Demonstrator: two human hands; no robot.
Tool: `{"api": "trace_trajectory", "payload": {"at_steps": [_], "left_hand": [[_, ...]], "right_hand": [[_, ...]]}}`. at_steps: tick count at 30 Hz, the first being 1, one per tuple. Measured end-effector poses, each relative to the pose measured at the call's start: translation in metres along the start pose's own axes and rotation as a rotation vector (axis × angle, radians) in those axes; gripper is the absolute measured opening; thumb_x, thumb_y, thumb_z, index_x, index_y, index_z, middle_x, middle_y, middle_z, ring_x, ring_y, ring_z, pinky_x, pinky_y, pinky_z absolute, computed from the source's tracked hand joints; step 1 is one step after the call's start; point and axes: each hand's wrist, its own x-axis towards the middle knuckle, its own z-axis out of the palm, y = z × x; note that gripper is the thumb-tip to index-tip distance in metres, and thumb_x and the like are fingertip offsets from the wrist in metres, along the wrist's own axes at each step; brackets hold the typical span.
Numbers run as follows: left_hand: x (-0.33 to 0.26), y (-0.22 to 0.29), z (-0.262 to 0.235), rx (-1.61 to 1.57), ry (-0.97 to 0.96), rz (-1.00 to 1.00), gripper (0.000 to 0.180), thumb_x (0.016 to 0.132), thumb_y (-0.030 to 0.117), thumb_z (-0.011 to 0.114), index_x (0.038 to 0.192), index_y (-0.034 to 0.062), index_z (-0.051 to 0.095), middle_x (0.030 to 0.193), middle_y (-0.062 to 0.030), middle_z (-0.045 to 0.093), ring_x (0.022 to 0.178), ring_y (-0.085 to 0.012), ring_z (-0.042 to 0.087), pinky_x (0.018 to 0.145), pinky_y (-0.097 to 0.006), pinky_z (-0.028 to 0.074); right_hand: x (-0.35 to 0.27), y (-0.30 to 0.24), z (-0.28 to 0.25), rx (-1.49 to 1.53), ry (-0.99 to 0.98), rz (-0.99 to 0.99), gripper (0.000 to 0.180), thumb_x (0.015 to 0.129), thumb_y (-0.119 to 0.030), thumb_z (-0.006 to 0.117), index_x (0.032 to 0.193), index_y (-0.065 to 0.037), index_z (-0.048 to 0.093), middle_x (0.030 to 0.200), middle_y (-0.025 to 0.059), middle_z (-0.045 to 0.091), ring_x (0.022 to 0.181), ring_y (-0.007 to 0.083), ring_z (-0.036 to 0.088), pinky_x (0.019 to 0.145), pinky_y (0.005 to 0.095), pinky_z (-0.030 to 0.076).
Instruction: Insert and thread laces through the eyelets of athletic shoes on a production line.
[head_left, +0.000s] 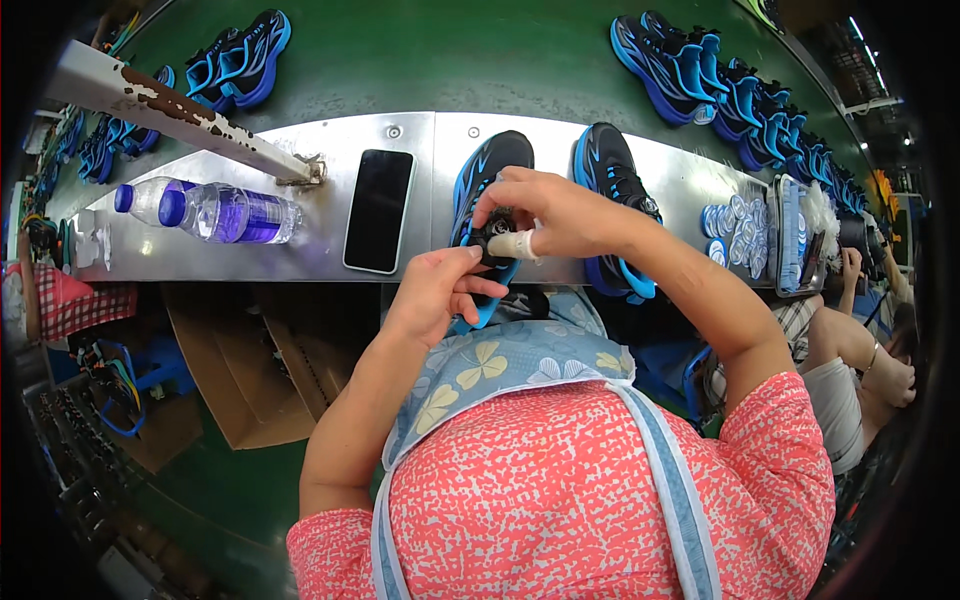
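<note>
A black and blue sneaker lies on the metal ledge in front of me, toe pointing away. My left hand reaches its near end, thumb and forefinger pinched on a small dark part by the opening, the other fingers loosely curled. My right hand bends over the shoe's upper, fingertips on the same dark part. A whitish wrap covers one of its digits. Between the fingers, the detail of that part is hidden. Just right of them sits a matching sneaker with a round dial on its upper.
A black-screened phone and two water bottles lie left, by a chipped metal post. Round discs and a tray are at right. More sneakers line the green surface. Another person sits far right.
</note>
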Motion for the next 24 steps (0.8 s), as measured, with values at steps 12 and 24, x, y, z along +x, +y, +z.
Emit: {"api": "trace_trajectory", "payload": {"at_steps": [12, 24], "left_hand": [[0.001, -0.005, -0.001, -0.05, -0.054, 0.043, 0.029, 0.094, 0.02, 0.053, 0.1, -0.0079, 0.059, 0.091, -0.016, 0.065, 0.073, -0.0199, 0.069, 0.039, -0.021, 0.051], [0.001, -0.01, 0.007, -0.046, -0.044, 0.13, 0.032, 0.095, 0.022, 0.051, 0.103, -0.0082, 0.057, 0.094, -0.017, 0.064, 0.081, -0.0233, 0.068, 0.044, -0.023, 0.053]], "right_hand": [[-0.021, 0.009, 0.047, -0.223, 0.452, 0.035, 0.027, 0.078, -0.011, 0.069, 0.101, -0.002, 0.059, 0.094, 0.016, 0.065, 0.083, 0.0346, 0.064, 0.07, 0.0366, 0.051], [-0.019, 0.006, 0.052, -0.334, 0.506, 0.092, 0.026, 0.078, -0.016, 0.07, 0.098, -0.003, 0.061, 0.09, 0.015, 0.067, 0.081, 0.0353, 0.064, 0.069, 0.0378, 0.051]]}}
